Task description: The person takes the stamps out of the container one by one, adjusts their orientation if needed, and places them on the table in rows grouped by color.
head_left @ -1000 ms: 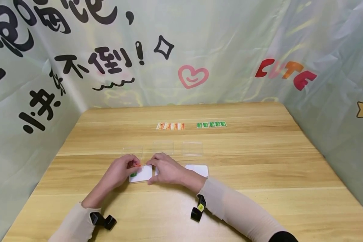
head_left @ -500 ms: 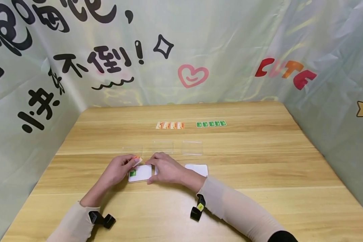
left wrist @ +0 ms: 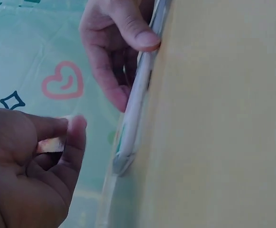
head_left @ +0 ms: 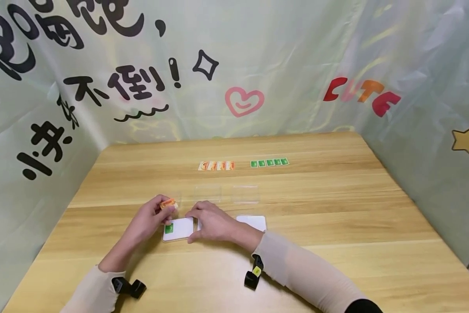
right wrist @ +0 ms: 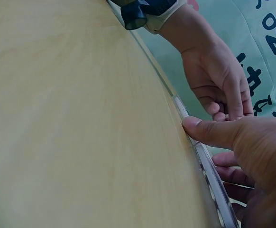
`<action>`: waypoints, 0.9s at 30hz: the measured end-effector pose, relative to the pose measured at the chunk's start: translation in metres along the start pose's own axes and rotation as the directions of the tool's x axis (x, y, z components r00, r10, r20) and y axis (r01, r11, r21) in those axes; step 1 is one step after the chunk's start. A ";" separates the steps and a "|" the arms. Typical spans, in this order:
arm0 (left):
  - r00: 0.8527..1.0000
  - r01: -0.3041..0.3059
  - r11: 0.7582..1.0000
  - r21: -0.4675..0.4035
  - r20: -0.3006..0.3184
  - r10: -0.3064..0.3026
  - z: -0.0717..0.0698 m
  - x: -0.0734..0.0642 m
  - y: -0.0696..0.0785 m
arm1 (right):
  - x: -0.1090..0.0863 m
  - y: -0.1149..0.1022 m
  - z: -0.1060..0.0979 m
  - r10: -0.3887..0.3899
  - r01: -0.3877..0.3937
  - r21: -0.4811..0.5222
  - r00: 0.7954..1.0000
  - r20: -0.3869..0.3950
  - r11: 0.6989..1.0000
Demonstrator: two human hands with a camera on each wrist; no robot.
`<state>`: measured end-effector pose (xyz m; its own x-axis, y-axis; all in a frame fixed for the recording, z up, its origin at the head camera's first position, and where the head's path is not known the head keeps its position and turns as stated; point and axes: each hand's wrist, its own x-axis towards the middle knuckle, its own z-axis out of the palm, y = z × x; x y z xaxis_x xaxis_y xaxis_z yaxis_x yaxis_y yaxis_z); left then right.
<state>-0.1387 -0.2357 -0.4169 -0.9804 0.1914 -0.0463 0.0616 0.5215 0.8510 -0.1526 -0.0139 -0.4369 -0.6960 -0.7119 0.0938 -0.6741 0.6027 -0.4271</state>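
My left hand (head_left: pixel 148 221) pinches a small orange-and-white sticker-like piece (head_left: pixel 168 203) between thumb and fingers, above the far left corner of a flat white box (head_left: pixel 184 228). In the left wrist view, the piece (left wrist: pixel 52 144) is partly covered by the fingertips. A green square piece (head_left: pixel 169 228) lies at the left end of that box's white top. My right hand (head_left: pixel 214 221) grips the box's right end, thumb on the near edge and fingertips at the far edge. Beneath this hand a second white box is mostly hidden; a third white box (head_left: pixel 251 222) lies behind the wrist.
Clear, lid-like rectangles (head_left: pixel 245 194) lie in a row behind the boxes, the leftmost partly behind my left hand. Farther back are a row of orange pieces (head_left: pixel 216 165) and a row of green pieces (head_left: pixel 269 162). A printed curtain (head_left: pixel 289 56) encloses the table's back and sides.
My left hand has drawn back from the box top, up and left, turning the orange piece so its printed face shows. The green square is now uncovered. My right hand keeps its grip.
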 end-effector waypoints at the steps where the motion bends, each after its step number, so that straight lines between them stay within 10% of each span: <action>1: 1.000 -0.001 1.000 -0.016 0.002 0.001 -0.002 0.000 0.000 | 0.000 -0.001 0.000 -0.003 0.003 -0.004 1.000 0.000 1.000; 20: 0.999 -0.029 0.999 -0.022 0.037 0.030 -0.028 0.039 0.013 | 0.001 -0.002 -0.001 -0.033 0.033 -0.023 0.999 -0.017 0.999; 27: 0.999 -0.005 1.000 0.021 -0.047 0.006 -0.033 0.063 0.016 | -0.001 -0.001 0.000 -0.019 0.019 -0.023 1.000 -0.009 1.000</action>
<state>-0.2061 -0.2432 -0.3891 -0.9878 0.1550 -0.0163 0.0706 0.5382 0.8399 -0.1515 -0.0139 -0.4368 -0.6850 -0.7202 0.1104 -0.6930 0.5972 -0.4040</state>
